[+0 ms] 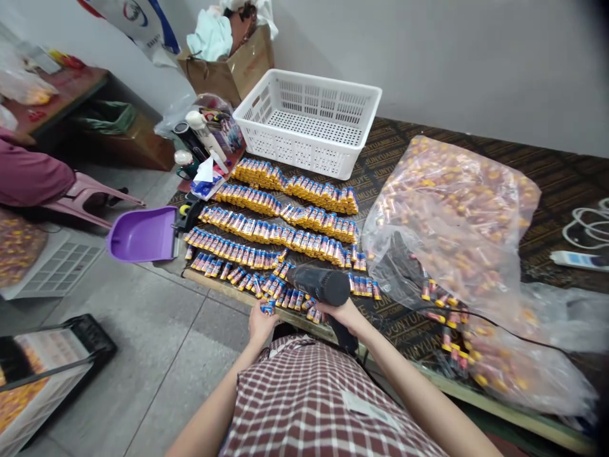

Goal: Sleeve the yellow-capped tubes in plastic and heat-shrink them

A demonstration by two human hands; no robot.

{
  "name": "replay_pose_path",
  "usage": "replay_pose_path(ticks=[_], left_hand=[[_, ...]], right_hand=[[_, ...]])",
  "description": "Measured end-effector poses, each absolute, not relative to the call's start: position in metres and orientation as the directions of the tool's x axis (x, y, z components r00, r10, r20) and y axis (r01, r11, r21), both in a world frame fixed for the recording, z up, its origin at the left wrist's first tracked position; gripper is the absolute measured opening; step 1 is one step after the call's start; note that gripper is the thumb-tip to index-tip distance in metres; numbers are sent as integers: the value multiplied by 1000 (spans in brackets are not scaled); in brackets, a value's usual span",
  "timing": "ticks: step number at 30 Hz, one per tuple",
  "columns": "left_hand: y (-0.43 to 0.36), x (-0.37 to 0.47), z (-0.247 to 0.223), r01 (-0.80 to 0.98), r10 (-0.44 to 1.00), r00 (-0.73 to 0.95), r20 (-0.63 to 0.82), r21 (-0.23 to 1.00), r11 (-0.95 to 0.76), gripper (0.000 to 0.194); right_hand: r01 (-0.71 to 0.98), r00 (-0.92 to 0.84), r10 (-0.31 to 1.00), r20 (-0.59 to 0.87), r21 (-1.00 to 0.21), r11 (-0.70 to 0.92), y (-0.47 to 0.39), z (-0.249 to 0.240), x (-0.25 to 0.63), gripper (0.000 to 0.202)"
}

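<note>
My right hand (343,315) is wrapped around the handle of a black hair dryer (316,283), whose barrel points left over the front rows. At the table's front edge, my left hand (261,325) pinches a small blue-and-yellow labelled tube (268,308); whether more than one is in the fingers, I cannot tell. Just beyond both hands lie loose matching tubes (273,287), some tilted. Behind them, neat rows of tubes (247,225) run across the dark printed table (390,155), stacked higher towards the back.
A white plastic basket (295,149) stands behind the rows. To the right, a large clear bag (451,190) is full of tubes, and a black cord (504,329) crosses it. A purple dustpan (143,235) juts out at left. A person in a pink top (33,168) sits far left.
</note>
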State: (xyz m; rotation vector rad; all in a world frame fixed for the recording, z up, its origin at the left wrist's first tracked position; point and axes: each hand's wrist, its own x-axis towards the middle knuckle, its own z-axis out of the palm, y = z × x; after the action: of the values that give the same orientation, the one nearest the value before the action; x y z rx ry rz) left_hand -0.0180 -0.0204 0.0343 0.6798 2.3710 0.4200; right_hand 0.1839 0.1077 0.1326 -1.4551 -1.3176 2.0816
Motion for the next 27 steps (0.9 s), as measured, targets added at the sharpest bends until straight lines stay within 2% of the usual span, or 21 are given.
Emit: replay_pose_path(ticks=[5, 9, 12, 15, 17, 20, 22, 27], left_hand=[[0, -10, 32, 450, 630, -597, -496, 444, 775, 51], [30, 14, 29, 522, 703, -527, -478, 471, 712, 52], [56, 30, 26, 562, 737, -504, -450, 478, 676, 54], [80, 41, 26, 600, 761, -500, -413, 468, 648, 63], [91, 52, 26, 682, 812, -489, -319, 440, 584, 66], [98, 79, 24, 858, 933, -320, -168, 367, 360, 60], [98, 104, 16, 912, 968, -174, -182, 342, 228, 57], [85, 157, -4, 939, 969, 31, -244, 339, 56, 67]], right_hand=[[317, -362, 690, -626, -779, -540, 95, 141, 256, 26], [377, -155, 717, -679, -712, -592, 84, 146, 327, 32], [295, -39, 728, -684, -704, -646, 78, 153, 362, 37], [185, -22, 737, -675, -727, -661, 74, 161, 381, 36], [154, -23, 731, -682, -725, -672, 73, 164, 387, 36], [146, -33, 719, -694, -715, -684, 73, 162, 390, 38], [150, -55, 717, -695, -716, -682, 74, 159, 391, 38], [172, -81, 708, -701, -710, -683, 76, 157, 397, 39]])
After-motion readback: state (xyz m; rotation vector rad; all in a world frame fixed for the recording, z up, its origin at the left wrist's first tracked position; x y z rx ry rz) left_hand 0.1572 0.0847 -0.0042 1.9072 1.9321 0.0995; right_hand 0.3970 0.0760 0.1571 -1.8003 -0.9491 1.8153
